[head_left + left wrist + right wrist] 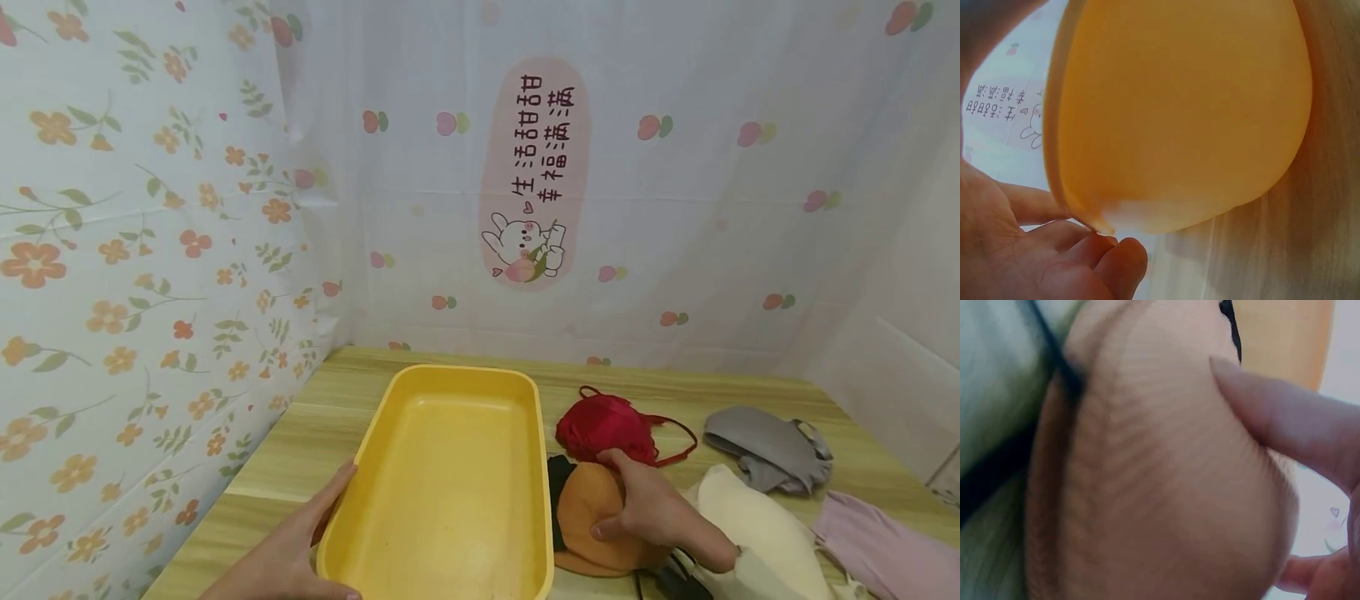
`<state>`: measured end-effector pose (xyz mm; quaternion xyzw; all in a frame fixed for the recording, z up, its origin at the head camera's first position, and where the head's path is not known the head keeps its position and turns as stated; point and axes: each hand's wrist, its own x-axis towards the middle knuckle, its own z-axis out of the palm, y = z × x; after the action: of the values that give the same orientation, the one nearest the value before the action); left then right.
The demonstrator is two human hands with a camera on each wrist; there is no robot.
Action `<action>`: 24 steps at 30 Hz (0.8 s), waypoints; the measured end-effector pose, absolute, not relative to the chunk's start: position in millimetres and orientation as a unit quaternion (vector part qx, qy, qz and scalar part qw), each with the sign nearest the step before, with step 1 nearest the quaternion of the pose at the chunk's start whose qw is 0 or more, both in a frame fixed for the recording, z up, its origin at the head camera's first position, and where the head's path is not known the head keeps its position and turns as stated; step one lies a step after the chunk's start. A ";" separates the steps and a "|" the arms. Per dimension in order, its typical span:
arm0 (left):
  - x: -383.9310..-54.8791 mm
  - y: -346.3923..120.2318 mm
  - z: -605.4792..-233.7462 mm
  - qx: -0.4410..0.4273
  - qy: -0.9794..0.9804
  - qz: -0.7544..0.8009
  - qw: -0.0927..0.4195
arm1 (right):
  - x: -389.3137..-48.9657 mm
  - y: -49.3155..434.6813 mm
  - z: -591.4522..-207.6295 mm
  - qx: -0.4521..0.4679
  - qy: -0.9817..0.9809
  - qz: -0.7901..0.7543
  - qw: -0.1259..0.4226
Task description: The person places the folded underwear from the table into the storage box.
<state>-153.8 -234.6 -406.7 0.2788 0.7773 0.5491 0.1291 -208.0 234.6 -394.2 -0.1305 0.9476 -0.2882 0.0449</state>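
A yellow plastic tray stands on the table, and nothing lies in it. My left hand grips its left side near the front corner. In the left wrist view the fingers curl at the rim of the tray. To the right of the tray lies a brown-orange bra with a dark green piece beside it. My right hand holds this bra across its cup, thumb on the near side and fingers on the far side. The right wrist view shows the thumb against the ribbed cup.
Behind the brown-orange bra lies a red bra with thin straps. Farther right are a grey bra, a cream bra and a pink garment. Black straps show below my right wrist. Patterned cloth hangs behind and left of the table.
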 end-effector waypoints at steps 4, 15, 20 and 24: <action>-152.9 -235.3 -407.5 0.277 0.776 0.552 0.130 | -209.7 231.6 -394.6 -0.120 0.949 -0.285 0.052; -149.3 -234.5 -403.5 0.266 0.785 0.547 0.118 | -214.4 237.0 -387.6 -0.135 0.924 -0.340 0.113; -148.2 -233.4 -402.4 0.263 0.780 0.554 0.127 | -215.0 251.1 -382.6 -0.157 0.876 -0.431 0.147; -147.3 -232.9 -402.0 0.255 0.779 0.557 0.137 | -216.9 262.2 -373.2 -0.167 0.841 -0.486 0.166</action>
<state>-147.3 -232.9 -402.0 0.2550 0.7787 0.5567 0.1366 -216.9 262.2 -373.2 -0.1674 0.8413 -0.4864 0.1660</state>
